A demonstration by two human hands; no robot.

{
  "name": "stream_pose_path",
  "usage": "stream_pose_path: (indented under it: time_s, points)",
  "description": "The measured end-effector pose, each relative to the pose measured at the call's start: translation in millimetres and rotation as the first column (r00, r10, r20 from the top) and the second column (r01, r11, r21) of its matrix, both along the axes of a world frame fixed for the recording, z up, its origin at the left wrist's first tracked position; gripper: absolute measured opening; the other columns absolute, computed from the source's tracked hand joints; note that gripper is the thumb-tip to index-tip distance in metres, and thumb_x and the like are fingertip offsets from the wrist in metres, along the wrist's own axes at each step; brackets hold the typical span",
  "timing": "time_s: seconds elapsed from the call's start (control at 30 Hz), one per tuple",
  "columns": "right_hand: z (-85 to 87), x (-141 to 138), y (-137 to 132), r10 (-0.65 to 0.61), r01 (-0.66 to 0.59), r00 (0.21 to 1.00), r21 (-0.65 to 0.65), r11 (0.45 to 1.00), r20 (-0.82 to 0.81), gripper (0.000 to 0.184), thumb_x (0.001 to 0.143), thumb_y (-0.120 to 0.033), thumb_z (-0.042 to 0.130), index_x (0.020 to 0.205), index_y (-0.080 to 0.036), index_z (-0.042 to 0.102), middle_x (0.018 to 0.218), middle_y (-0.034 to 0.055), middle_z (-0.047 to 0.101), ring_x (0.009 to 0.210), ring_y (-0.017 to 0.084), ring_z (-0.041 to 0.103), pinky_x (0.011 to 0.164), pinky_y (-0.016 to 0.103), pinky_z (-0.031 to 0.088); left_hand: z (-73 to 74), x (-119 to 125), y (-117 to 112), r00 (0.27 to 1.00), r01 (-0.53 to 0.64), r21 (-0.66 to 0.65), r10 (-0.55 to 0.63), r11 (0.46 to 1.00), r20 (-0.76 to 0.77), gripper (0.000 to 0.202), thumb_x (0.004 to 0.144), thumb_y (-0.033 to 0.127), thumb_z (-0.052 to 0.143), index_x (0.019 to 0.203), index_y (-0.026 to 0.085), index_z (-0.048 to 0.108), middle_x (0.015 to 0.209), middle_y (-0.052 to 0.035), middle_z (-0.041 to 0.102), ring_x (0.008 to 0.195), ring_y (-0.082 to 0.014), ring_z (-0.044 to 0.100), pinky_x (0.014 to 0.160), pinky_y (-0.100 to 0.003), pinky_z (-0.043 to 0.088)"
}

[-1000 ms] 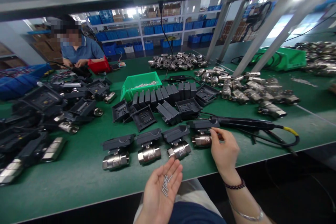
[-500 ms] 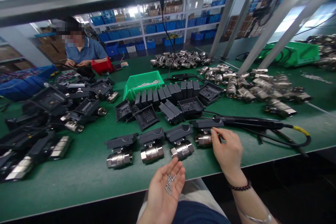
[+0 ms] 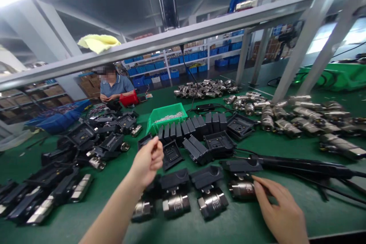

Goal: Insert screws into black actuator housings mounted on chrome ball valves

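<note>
Item: our left hand (image 3: 147,160), raised above the row of valves and closed in a loose fist, contents not visible; the green bin (image 3: 167,116) of screws lies beyond it, up and to the right, nearer this hand than the other. Our right hand (image 3: 281,209) rests spread on the mat, fingertips touching the valve (image 3: 241,188) nearest the driver (image 3: 303,164), its steel body lying crosswise, left to right.

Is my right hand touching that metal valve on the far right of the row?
Touching. The head view shows the right hand with its fingertips against the metal valve.
</note>
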State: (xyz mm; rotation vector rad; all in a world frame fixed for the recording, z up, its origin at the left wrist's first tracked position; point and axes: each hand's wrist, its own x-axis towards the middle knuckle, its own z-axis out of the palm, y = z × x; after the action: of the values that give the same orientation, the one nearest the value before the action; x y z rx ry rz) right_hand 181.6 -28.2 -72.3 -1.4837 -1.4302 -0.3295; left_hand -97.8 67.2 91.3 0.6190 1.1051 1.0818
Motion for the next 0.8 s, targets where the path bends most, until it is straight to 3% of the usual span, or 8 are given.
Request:
stream_pose_path:
  time_s: [0.1, 0.17, 0.23, 0.33, 0.47, 0.6, 0.7, 0.8]
  points:
    - [-1.9, 15, 0, -0.060, 0.059, 0.997, -0.018, 0.998, -0.054, 0.034, 0.095, -0.045, 0.040, 0.092, -0.018, 0.061, 0.090, 0.0054, 0.061, 0.077, 0.020, 0.057, 0.073, 0.033, 0.045, 16.7, 5, 71, 0.992, -0.067, 0.032, 0.070, 0.997, -0.105, 0.033, 0.094, 0.028, 0.043, 0.065, 0.013, 0.049, 0.047, 0.0100, 0.025, 0.033, -0.0009, 0.016, 0.029, -0.011, 0.011]
    - [0.4, 31, 5, -0.114, 0.111, 0.992, -0.066, 0.992, -0.048, 0.037, 0.095, -0.045, 0.037, 0.094, -0.017, 0.060, 0.090, 0.0065, 0.060, 0.079, 0.022, 0.057, 0.074, 0.035, 0.046, 17.5, 8, 116, 0.976, -0.123, 0.022, 0.125, 0.992, -0.180, 0.022, 0.092, 0.029, 0.048, 0.080, 0.012, 0.054, 0.058, 0.0074, 0.042, 0.039, -0.0020, 0.032, 0.033, -0.013, 0.027]
    - [5.2, 50, 14, -0.154, 0.149, 0.988, -0.152, 0.977, -0.018, 0.042, 0.094, -0.045, 0.030, 0.100, -0.014, 0.059, 0.095, 0.0099, 0.060, 0.085, 0.024, 0.057, 0.078, 0.038, 0.047, 15.0, 11, 153, 0.955, -0.173, 0.018, 0.172, 0.985, -0.243, 0.021, 0.090, 0.032, 0.051, 0.096, 0.013, 0.055, 0.079, 0.0005, 0.056, 0.057, -0.0073, 0.052, 0.048, -0.020, 0.046]
    - [14.1, 74, 30, -0.136, 0.146, 0.989, -0.309, 0.940, 0.053, 0.045, 0.093, -0.038, 0.027, 0.116, -0.009, 0.053, 0.113, 0.0133, 0.054, 0.098, 0.024, 0.054, 0.086, 0.038, 0.046, 11.5, 13, 188, 0.922, -0.228, 0.023, 0.224, 0.973, -0.317, 0.028, 0.089, 0.034, 0.053, 0.110, 0.014, 0.053, 0.103, -0.0059, 0.058, 0.083, -0.0156, 0.059, 0.069, -0.032, 0.053]
    - [26.1, 82, 49, -0.088, 0.155, 0.984, -0.509, 0.847, 0.154, 0.034, 0.090, -0.032, 0.042, 0.114, -0.014, 0.058, 0.118, 0.0103, 0.054, 0.096, 0.026, 0.055, 0.085, 0.038, 0.046, 8.7, 18, 205, 0.888, -0.255, 0.020, 0.242, 0.967, -0.392, 0.032, 0.089, 0.033, 0.053, 0.115, 0.016, 0.051, 0.113, -0.0079, 0.055, 0.094, -0.0193, 0.058, 0.078, -0.038, 0.052]
    - [38.1, 78, 59, -0.216, 0.299, 0.954, -0.607, 0.736, 0.207, 0.023, 0.092, -0.034, 0.048, 0.097, -0.018, 0.063, 0.105, 0.0089, 0.056, 0.085, 0.028, 0.055, 0.076, 0.041, 0.047, 7.6, 26, 205, 0.863, -0.215, 0.037, 0.208, 0.976, -0.460, 0.032, 0.088, 0.032, 0.054, 0.115, 0.016, 0.052, 0.118, -0.0085, 0.053, 0.102, -0.0221, 0.055, 0.085, -0.043, 0.049]
    - [43.2, 76, 62, -0.366, 0.410, 0.907, -0.639, 0.651, 0.210, 0.024, 0.089, -0.039, 0.054, 0.087, -0.016, 0.062, 0.100, 0.0109, 0.055, 0.086, 0.033, 0.053, 0.070, 0.043, 0.047, 11.2, 29, 192, 0.847, -0.170, 0.088, 0.191, 0.982, -0.495, 0.031, 0.087, 0.028, 0.055, 0.116, 0.015, 0.052, 0.129, -0.0097, 0.047, 0.117, -0.0259, 0.047, 0.097, -0.050, 0.040]
    - [41.3, 75, 67, -0.490, 0.471, 0.855, -0.653, 0.592, 0.173, 0.030, 0.085, -0.040, 0.059, 0.097, -0.012, 0.058, 0.115, 0.0155, 0.048, 0.091, 0.035, 0.053, 0.071, 0.042, 0.048, 14.9, 20, 158, 0.860, -0.090, 0.153, 0.154, 0.984, -0.486, 0.019, 0.087, 0.016, 0.050, 0.105, 0.013, 0.058, 0.133, -0.0066, 0.048, 0.127, -0.0207, 0.038, 0.107, -0.043, 0.030]
